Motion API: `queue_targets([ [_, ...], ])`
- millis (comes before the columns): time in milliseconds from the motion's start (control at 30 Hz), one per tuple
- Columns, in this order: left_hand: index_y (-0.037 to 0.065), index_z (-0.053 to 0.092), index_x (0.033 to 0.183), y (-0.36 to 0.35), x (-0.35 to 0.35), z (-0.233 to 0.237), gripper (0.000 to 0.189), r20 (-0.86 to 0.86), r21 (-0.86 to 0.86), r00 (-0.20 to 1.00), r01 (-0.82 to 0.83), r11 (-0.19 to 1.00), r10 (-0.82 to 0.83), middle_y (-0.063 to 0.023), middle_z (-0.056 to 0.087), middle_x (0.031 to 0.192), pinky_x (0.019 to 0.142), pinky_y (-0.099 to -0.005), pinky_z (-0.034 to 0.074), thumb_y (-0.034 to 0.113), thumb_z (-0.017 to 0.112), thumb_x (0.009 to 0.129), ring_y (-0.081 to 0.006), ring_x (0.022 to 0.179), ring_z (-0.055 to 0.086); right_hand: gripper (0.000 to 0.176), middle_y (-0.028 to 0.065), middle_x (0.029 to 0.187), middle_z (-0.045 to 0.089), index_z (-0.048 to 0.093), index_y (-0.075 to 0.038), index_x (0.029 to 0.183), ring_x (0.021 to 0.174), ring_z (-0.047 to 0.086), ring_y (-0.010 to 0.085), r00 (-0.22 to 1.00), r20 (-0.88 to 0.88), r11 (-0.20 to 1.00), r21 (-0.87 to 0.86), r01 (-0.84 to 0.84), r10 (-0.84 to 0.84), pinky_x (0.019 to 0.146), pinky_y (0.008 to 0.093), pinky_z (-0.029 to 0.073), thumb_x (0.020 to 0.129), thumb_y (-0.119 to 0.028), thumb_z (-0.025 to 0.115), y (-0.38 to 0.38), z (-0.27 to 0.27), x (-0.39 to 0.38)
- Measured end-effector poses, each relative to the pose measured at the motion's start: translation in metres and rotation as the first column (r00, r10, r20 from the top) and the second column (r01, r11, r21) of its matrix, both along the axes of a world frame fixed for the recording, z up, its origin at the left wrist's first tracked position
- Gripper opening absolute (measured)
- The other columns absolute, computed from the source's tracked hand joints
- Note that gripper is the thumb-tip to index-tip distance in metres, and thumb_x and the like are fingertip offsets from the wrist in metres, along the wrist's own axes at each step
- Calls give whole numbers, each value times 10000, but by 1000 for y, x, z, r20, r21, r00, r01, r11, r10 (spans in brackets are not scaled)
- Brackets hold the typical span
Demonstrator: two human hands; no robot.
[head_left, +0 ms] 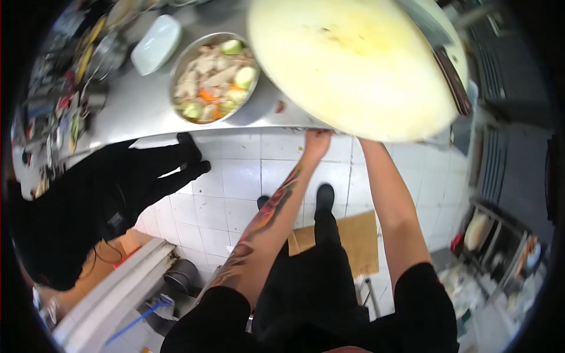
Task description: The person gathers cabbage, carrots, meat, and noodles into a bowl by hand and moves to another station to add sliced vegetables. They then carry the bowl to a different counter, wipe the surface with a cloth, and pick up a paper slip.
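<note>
My left hand [318, 141] is at the front edge of the steel counter [138, 117], just left of a big round cutting board [359, 76]; its fingers are hidden at the edge. My right forearm [385, 182] reaches beneath the board's near rim, which hides the right hand. The pale board has yellowish stains and dark specks on top. A knife [452, 82] with a brown handle lies along its right side. Left of the board stands a round metal bowl [173, 88] of pale meat pieces, green vegetable chunks and orange bits. A small reddish scrap [280, 106] lies between them.
A white dish [156, 45] and blurred utensils [76, 112] occupy the counter's left part. Another person in black [100, 200] stands at the left. Cardboard [353, 241] covers some floor tiles. A rack [500, 241] and plastic bags [465, 288] are at lower right.
</note>
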State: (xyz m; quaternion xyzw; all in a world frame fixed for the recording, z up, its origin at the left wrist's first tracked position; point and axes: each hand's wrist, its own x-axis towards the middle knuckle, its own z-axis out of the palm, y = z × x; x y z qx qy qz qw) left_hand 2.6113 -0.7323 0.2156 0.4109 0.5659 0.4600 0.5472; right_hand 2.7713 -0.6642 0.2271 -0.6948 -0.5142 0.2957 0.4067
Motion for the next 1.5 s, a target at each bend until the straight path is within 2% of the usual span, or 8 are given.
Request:
queue_targets([
  [133, 18, 565, 1268, 25, 13, 40, 324, 203, -349, 978, 20, 937, 54, -113, 674, 1107, 742, -324, 547, 193, 550, 996, -182, 890, 661, 589, 183, 1462, 492, 515, -110, 1428, 1328, 470, 359, 992, -126, 1000, -23, -2, 0, 1125, 462, 374, 903, -319, 679, 16, 3, 6],
  [200, 47, 541, 1303, 27, 9, 15, 349, 36, -271, 998, 55, 961, -47, -107, 658, 1154, 755, -335, 564, 258, 499, 1027, -188, 909, 668, 587, 181, 1460, 494, 517, -110, 1426, 1328, 470, 358, 990, -141, 1000, -28, -9, 5, 1125, 463, 373, 903, -321, 680, 19, 2, 5],
  [633, 52, 408, 1457, 22, -1, 11, 570, 590, -335, 767, -50, 941, 251, -81, 499, 1439, 1052, -361, 430, 352, 583, 1004, -185, 1299, 488, 574, 173, 1452, 506, 533, -111, 1414, 1326, 474, 354, 994, 109, 1000, -19, 3, -1, 1125, 466, 368, 904, -328, 686, 7, -34, -27],
  [933, 50, 504, 1364, 13, 5, 79, 491, 642, -446, 722, 76, 892, 259, -97, 610, 1278, 906, -357, 523, 412, 466, 1034, -196, 1133, 599, 566, 167, 1445, 515, 544, -112, 1405, 1324, 477, 351, 867, -499, 1000, 4, -12, 12, 1125, 469, 364, 905, -333, 689, 1, 2, -1],
  [1000, 45, 512, 1353, 25, 3, 89, 498, 828, -468, 454, 240, 850, 328, -94, 622, 1261, 887, -375, 537, 428, 449, 1040, -199, 1111, 614, 564, 165, 1444, 517, 546, -112, 1403, 1324, 477, 351, 922, -368, 986, 154, -69, 122, 1125, 469, 364, 905, -334, 690, -25, -4, -31],
  [1100, 49, 517, 1348, 58, 8, -9, 482, 838, -482, 374, 170, 859, 396, -101, 623, 1260, 785, -355, 565, 412, 499, 1030, -185, 1076, 629, 476, 149, 1369, 592, 621, -109, 1310, 1275, 530, 332, 832, 492, 967, -126, -223, 256, 1059, 421, 432, 878, -287, 708, -52, 50, -73],
  [1333, 47, 531, 1332, 86, 5, -15, 459, 798, -442, 482, 60, 895, 362, -105, 634, 1233, 748, -344, 566, 385, 531, 1021, -183, 1036, 642, 462, 178, 1313, 618, 630, -71, 1281, 1227, 560, 344, 954, 175, 969, -65, -236, 244, 1035, 439, 434, 841, -182, 717, -51, 96, -76],
  [1500, 46, 541, 1321, 96, -7, -20, 443, 743, -403, 583, 0, 915, 327, -108, 643, 1214, 722, -337, 566, 365, 554, 1014, -181, 1007, 651, 425, 172, 1297, 628, 641, -64, 1259, 1224, 561, 337, 907, 377, 981, -20, -195, 188, 1017, 435, 454, 847, -144, 712, -49, 74, -73],
])
